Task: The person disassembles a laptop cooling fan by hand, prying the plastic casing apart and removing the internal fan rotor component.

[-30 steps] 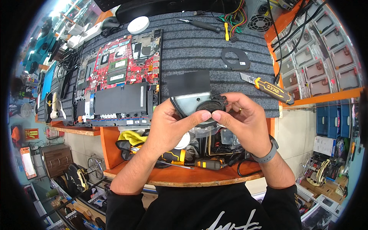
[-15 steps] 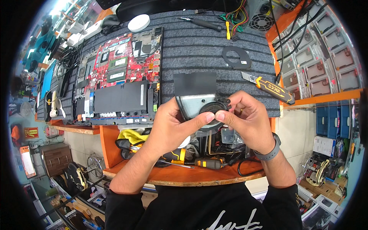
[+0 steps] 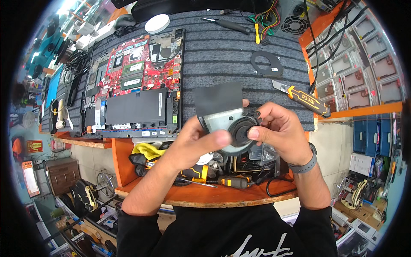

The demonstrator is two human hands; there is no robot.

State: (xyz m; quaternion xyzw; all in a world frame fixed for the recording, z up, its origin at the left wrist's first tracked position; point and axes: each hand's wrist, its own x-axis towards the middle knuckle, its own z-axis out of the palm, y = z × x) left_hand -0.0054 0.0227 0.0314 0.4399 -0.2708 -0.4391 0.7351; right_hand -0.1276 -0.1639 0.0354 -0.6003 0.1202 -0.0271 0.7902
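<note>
The desk [image 3: 239,47], covered by a grey ribbed mat, is carrying an opened laptop [image 3: 132,90] at the left, its red board and black battery showing. Far right a black ring plate [image 3: 266,64] is lying flat, and a utility knife [image 3: 305,97] is resting near the right edge. Both hands are holding a cooling fan [image 3: 233,128] in the air above the near edge of the desk. The left hand [image 3: 195,143] is closing around its left side, thumb pressing on the housing; the right hand [image 3: 280,130] is pinching the black rotor with thumb and fingers. Pressing too hard on the rotor could be snapping blades, and a loose grip could be dropping the fan into the clutter below.
</note>
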